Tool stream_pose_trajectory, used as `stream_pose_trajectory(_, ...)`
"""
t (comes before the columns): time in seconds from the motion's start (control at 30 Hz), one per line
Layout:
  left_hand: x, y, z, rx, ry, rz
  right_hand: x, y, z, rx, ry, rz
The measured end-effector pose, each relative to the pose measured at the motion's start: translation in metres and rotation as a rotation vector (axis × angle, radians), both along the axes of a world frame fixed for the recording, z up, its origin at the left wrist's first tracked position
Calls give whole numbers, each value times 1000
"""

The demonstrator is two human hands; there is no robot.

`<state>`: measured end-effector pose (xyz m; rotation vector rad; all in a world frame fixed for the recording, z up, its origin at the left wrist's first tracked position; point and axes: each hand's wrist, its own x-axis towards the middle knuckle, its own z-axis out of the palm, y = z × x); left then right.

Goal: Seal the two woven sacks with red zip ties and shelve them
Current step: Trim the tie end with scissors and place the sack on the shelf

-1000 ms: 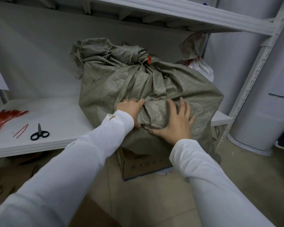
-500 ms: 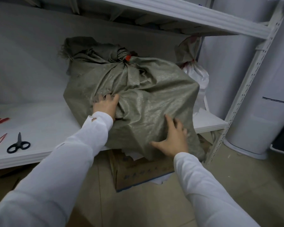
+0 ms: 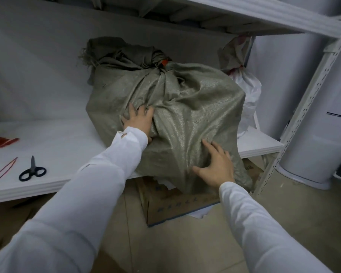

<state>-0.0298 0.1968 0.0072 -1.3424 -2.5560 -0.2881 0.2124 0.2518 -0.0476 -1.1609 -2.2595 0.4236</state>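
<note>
While left hand (image 3: 138,121) presses sack (image 3: 195,107), right hand (image 3: 217,166) splays.

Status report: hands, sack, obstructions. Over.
Both open: left hand, right hand pressing green sack. Sack on shelf, red zip tie at neck, front corner overhanging. Behind it, white sack.

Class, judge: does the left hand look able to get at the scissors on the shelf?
Probably yes: the scissors lie uncovered on the shelf, with nothing between them and the left hand.

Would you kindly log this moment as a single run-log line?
phase: shelving | green sack: on shelf, front overhanging, red zip tie at neck | left hand: pressing sack | right hand: pressing sack front | white sack: shelved behind
</note>
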Motion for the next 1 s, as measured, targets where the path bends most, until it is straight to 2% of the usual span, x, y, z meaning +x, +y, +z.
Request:
stream_pose_trajectory(0.13, 18, -21, -6, -77, 100, -13, 0, -8, -3, 15, 19, 44)
stream_pose_trajectory(0.27, 40, -37, -20, 22, 224, -128, -8, -22, -6, 36, -33, 157)
stream_pose_trajectory(0.33, 41, -39, -27, 34, 224, -204, -12, -27, -9, 23, -93, 196)
stream_pose_trajectory(0.5, 32, -39, -18, -76, 122, -293, -20, -28, -18, 21, -247, 226)
stream_pose_trajectory(0.6, 32, -41, -14, -162, 105, -285, -29, -25, -23, 63, -277, 195)
stream_pose_trajectory(0.73, 33, -33, -24, -231, 235, -168, -37, -19, -29, 97, -232, 163)
stream_pose_trajectory(0.9, 29, -16, -20, -237, 195, -132, -32, -4, -29, 44, -127, 181)
stream_pose_trajectory(1.0, 27, -9, -15, -249, 170, -113, -32, -2, -27, 63, -155, 145)
